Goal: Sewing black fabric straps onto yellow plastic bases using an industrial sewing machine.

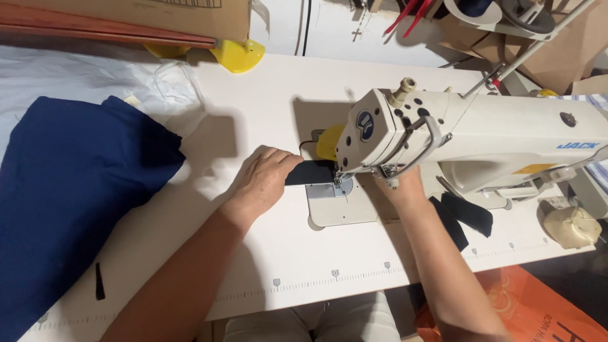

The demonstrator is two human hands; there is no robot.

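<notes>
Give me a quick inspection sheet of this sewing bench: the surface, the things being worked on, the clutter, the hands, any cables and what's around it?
Surface: white table with a ruler scale printed along its near edge.
Job's things: small dark fabric piece lying under the needle of the white sewing machine.
Clutter: navy cloth pile at the left; dark fabric scraps and a cream lump at the right.
Hands: left hand flat on the fabric piece; right hand mostly hidden behind the machine head.
Cables: two dark cords at the back wall.
Surroundings: cardboard box, yellow plastic part, orange bag below.
</notes>
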